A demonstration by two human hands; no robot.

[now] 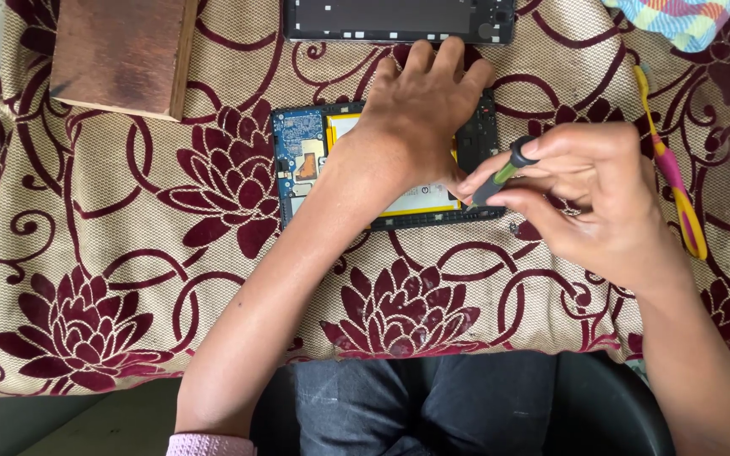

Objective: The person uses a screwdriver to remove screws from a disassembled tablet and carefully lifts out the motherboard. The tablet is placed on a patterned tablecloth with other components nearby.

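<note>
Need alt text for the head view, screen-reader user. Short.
A person's right hand holds a small screwdriver to the edge of an opened phone, which the left hand presses flat on a maroon floral cloth. A wooden block, a yellow-pink toothbrush and a second opened device lie nearby.

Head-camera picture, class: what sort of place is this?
Probably an informal phone-repair table: an opened phone with yellow battery and blue circuit board, a small green-and-black screwdriver in the right hand, a maroon floral tablecloth.

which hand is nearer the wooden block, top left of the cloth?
Left. The left hand rests flat on the opened phone, which lies just right of the wooden block. The right hand, holding a screwdriver, is farther right.
</note>
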